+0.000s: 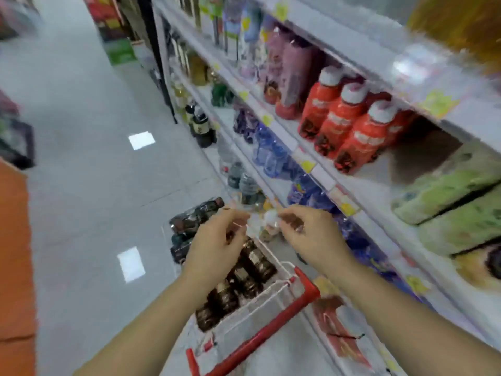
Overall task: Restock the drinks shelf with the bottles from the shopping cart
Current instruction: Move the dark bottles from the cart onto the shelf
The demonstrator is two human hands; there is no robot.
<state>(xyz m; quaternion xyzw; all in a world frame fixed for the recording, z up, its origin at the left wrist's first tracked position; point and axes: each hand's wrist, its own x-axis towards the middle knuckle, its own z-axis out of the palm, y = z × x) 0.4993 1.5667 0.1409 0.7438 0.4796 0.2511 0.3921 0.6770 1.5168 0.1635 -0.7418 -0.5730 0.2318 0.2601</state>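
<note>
The cart (pixel 305 283) holds dark bottles (pixel 254 260) packed in a row, and more lie at its far end. Above it the left hand (pixel 214 240) and right hand (pixel 309 234) each pinch, fingers curled narrow, a pale scrap (pixel 261 221) — too blurred to name. The shelf (pixel 360 191) alongside carries red bottles (pixel 341 120) and blue bottles (pixel 271 150).

The shelf (pixel 379 172) carries red bottles (pixel 349 126) and, seemingly, blue bottles (pixel 271 156) below.
</note>
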